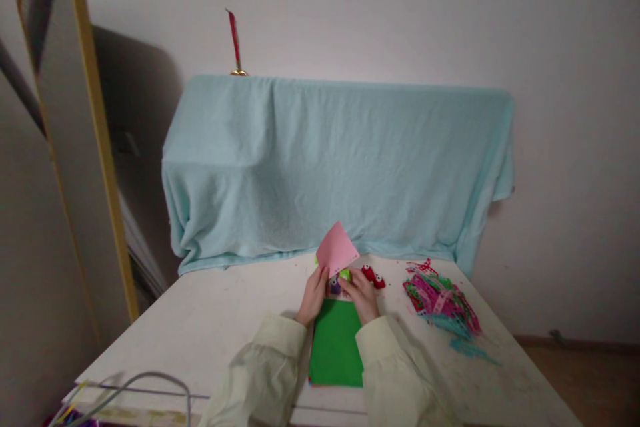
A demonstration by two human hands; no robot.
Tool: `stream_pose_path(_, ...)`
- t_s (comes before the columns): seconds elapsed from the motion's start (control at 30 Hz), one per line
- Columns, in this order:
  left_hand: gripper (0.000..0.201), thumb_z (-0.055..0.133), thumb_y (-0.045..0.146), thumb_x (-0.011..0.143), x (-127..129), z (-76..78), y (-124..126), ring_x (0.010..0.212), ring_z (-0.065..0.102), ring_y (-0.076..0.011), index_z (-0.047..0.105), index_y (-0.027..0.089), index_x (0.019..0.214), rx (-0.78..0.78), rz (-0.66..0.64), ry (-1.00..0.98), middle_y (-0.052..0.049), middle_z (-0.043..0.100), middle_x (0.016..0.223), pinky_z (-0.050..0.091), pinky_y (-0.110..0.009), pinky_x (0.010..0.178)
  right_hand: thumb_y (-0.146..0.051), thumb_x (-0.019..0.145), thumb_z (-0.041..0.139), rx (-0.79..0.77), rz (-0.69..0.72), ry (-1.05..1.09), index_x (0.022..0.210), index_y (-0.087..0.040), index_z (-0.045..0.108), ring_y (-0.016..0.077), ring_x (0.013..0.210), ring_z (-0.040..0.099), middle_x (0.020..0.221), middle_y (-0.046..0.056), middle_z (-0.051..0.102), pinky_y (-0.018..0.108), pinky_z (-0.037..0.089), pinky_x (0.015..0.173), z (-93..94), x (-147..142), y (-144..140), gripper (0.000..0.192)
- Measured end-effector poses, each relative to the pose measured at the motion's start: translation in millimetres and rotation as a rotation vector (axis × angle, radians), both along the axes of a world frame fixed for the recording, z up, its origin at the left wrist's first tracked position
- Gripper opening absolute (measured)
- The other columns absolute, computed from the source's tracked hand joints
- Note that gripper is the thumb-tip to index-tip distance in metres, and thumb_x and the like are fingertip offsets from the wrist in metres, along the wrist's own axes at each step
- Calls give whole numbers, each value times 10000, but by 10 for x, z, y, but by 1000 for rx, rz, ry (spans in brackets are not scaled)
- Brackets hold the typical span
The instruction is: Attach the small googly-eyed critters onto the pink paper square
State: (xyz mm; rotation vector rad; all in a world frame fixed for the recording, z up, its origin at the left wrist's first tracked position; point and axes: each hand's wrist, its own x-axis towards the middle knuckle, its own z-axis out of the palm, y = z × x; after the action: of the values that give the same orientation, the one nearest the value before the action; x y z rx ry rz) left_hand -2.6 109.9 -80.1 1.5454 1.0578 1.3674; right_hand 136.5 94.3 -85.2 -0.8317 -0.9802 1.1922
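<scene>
A sheet of pink paper [338, 248] is held up at a tilt, with a row of small punched marks along its lower right edge. My left hand [314, 293] pinches its lower left corner. At the paper's lower edge, my right hand [362, 292] has its fingers closed on a small lime-green paper punch [345, 274]. A purple piece [335, 285] with an eye shows between the hands, partly hidden. Two red pieces with eyes [373, 276] lie just beyond my right hand. Below the hands is a stack of paper with a green sheet [336, 343] on top.
A heap of cut, perforated paper strips [443, 303] in pink, green and blue lies on the white table [215, 320] at right. A light blue cloth [340, 167] drapes over something behind. A grey cable [150, 375] crosses the front left; a gold-framed mirror [95, 113] leans left.
</scene>
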Motion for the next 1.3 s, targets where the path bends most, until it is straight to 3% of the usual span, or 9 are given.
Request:
stream_pose_path(0.2,393,453,526,857,39,-89,47,538,475,-123,545,147,808,-33,-35,5,24,526,573,361,-229,539,-300,660,755,43,21,-26,986,-178,618,209,885,600,980,74,656,304,481,743,-10,-2,12,374)
stream_pose_path(0.47,445,481,522,844,47,-106,92,485,436,-107,580,120,680,-15,-5,79,22,491,494,302,-213,483,-296,683,743,56,-6,-46,1004,-169,618,184,826,593,969,69,647,285,479,714,-16,3,11,368)
stream_pose_path(0.83,506,396,512,889,12,-57,70,532,487,-126,551,144,578,42,33,157,7,513,486,338,-227,551,-316,660,756,37,0,-33,989,-174,639,187,789,597,928,63,651,295,481,682,15,-5,-9,377)
stream_pose_path(1.3,513,390,511,888,14,-58,58,516,473,-120,542,146,561,57,20,154,12,503,478,328,-222,532,-326,674,749,8,-7,9,937,-165,650,130,617,532,784,30,614,267,439,588,-38,-8,43,324)
